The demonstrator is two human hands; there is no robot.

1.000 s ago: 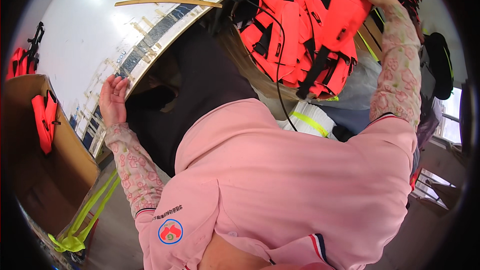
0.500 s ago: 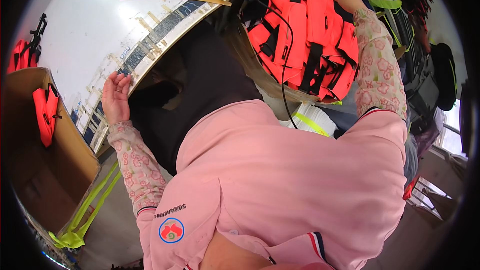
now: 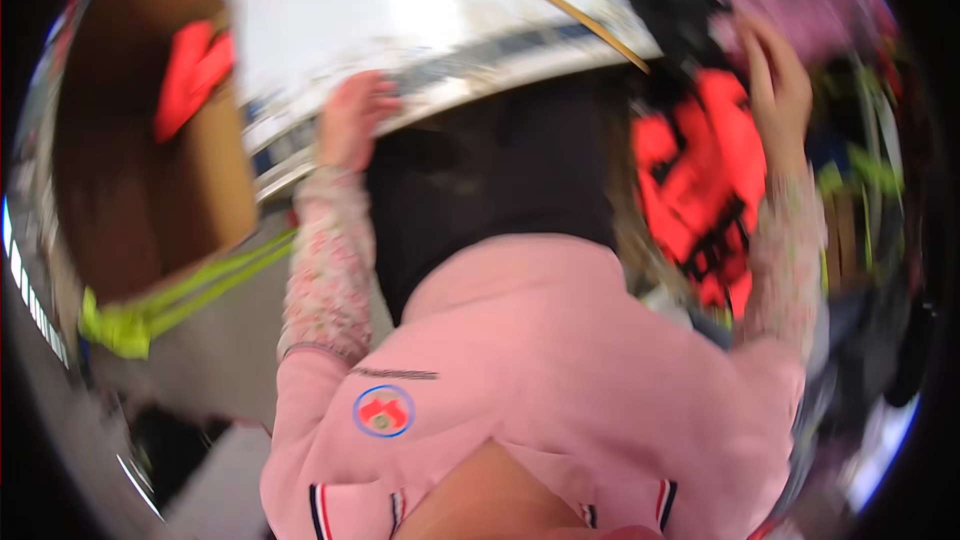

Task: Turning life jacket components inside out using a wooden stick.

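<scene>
Rising rightward, table edge (image 3: 475, 92) runs beneath left hand (image 3: 350, 120).

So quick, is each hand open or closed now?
Left hand: open, fingers loosely bent, at the edge of the white table.
Right hand: too blurred to tell if it's holding anything.

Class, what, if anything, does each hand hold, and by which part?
Left hand: nothing visible in it, at the white table's edge. Right hand: too blurred to tell whether it holds anything.
</scene>
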